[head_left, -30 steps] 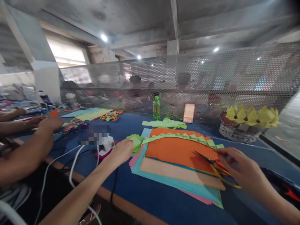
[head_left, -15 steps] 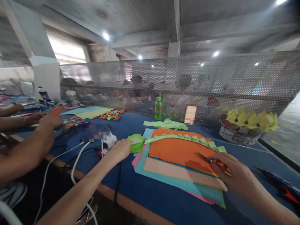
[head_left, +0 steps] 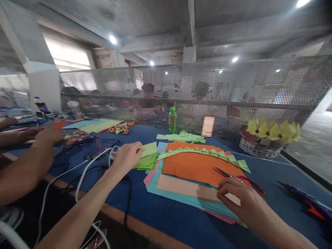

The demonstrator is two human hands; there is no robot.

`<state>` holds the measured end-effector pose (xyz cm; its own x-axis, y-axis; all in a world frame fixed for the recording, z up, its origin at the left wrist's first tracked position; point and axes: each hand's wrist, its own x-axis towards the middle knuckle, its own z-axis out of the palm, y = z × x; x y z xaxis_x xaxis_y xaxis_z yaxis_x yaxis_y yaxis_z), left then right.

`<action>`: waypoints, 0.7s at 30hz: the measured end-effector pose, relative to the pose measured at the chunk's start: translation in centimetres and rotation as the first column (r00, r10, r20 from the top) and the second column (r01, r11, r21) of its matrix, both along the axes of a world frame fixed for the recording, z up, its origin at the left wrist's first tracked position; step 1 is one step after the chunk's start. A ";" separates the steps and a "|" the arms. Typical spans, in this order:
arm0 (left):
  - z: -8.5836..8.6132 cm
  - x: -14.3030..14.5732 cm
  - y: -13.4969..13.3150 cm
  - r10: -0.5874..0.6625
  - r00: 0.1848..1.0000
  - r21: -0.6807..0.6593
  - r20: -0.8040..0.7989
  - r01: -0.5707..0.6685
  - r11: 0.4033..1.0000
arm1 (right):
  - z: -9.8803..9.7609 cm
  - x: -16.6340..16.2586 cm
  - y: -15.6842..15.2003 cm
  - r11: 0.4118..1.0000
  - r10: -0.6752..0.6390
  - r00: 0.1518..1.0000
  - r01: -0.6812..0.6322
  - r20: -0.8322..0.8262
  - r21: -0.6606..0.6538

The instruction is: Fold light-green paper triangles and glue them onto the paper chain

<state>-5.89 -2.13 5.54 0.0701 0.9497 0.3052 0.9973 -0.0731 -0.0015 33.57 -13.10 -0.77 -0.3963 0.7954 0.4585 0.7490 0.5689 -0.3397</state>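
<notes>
My left hand point(head_left: 128, 155) is closed at the left edge of a pale green paper sheet point(head_left: 149, 149), on a stack of brighter green papers point(head_left: 145, 163). Scissors point(head_left: 255, 184) with red handles lie on the orange paper point(head_left: 193, 164), blades toward the upper left. Close in front of them is my right hand point(head_left: 240, 195), fingers loosely curved with a gap between thumb and forefinger. It appears to hold nothing. A green strip of folded paper points point(head_left: 204, 152) arches across the orange sheet. Under that sheet are a beige piece point(head_left: 181, 185) and light blue papers point(head_left: 166, 191).
Further right are a glue gun point(head_left: 306, 197) and a basket point(head_left: 259, 147) with yellow paper points. Behind the papers stand a green bottle point(head_left: 172, 120) and a perforated metal screen point(head_left: 233, 83). White cables point(head_left: 83, 176) run near my left arm. A co-worker's arms point(head_left: 33, 155) work at left.
My right hand has come off the scissors and shifted left and toward me; the scissors stay on the orange paper. My left hand has moved left, with the pale green sheet drawn along.
</notes>
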 end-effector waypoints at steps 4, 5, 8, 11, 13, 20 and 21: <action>0.6 0.5 -0.4 -0.075 0.997 0.134 0.037 0.069 0.989 | -0.1 -0.1 0.2 0.999 -0.032 0.999 0.032 -0.013 -0.004; 0.5 1.0 -0.7 -0.112 0.993 0.166 0.042 0.104 0.981 | -0.1 -0.1 0.3 0.999 -0.033 0.999 0.033 -0.010 -0.009; -1.0 3.8 -2.0 -0.280 0.960 0.227 0.033 0.265 0.937 | 0.1 -0.1 0.7 1.000 -0.022 1.000 0.022 -0.008 0.001; -3.4 7.8 -3.7 -0.490 0.871 0.203 -0.024 0.484 0.851 | 0.1 -0.3 1.1 0.998 -0.040 0.999 0.041 -0.017 0.053; -4.8 10.3 -4.7 -0.618 0.781 0.153 -0.083 0.623 0.767 | 0.1 -0.6 1.2 0.993 -0.075 0.997 0.077 -0.032 0.089; -6.3 15.5 -6.1 -0.825 0.530 0.013 -0.197 0.843 0.538 | 0.4 -2.5 0.4 1.000 0.001 0.997 -0.002 0.076 0.014; -6.4 15.8 -6.1 -0.835 0.516 0.006 -0.194 0.851 0.525 | 0.4 -2.6 0.3 1.000 0.015 0.995 -0.015 0.097 0.001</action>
<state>9.93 -8.26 -0.90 0.8742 0.3884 0.2914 0.4519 -0.8704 -0.1955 30.95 -12.79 -0.41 -0.4507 0.7882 0.4190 0.7696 0.5810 -0.2650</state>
